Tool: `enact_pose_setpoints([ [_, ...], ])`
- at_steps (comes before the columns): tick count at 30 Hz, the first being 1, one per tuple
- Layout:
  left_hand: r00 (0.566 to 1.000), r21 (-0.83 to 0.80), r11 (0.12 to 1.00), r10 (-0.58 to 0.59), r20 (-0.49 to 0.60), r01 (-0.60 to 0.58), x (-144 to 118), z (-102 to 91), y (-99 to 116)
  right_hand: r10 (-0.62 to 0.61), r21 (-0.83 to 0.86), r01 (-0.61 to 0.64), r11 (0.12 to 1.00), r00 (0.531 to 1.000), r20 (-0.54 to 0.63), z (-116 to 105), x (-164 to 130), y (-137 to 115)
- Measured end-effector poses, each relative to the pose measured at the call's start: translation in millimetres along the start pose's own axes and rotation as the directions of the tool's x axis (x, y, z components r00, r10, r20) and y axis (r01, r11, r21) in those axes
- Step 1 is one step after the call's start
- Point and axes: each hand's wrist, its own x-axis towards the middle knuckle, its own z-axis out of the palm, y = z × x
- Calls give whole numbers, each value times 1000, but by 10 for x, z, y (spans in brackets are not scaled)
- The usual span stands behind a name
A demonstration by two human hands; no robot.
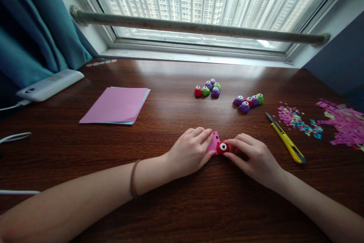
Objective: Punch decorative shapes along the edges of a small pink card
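Observation:
My left hand (191, 150) is closed on a small piece of pink paper (212, 143), which has punched shapes along its edge. Against the paper's right side sits a red craft punch (220, 148) with a round white button bearing a dark shape. My right hand (253, 155) grips this punch from the right between thumb and fingers. Both hands are low over the brown table (159, 205). Part of the paper is hidden under the left fingers.
Two groups of small red, green and purple punches (215, 92) stand behind the hands. A yellow utility knife (287, 142), paper confetti (295, 119) and pink paper strips (342, 121) lie right. Stacked pink paper (116, 104) and a white power bank (52, 83) lie left.

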Motion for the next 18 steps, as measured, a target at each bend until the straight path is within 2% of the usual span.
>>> enact_pose_setpoints([
  [18, 1000, -4, 1000, -5, -12, 4, 3, -5, 4, 22, 103, -25, 994, 999, 36, 12, 3, -7],
])
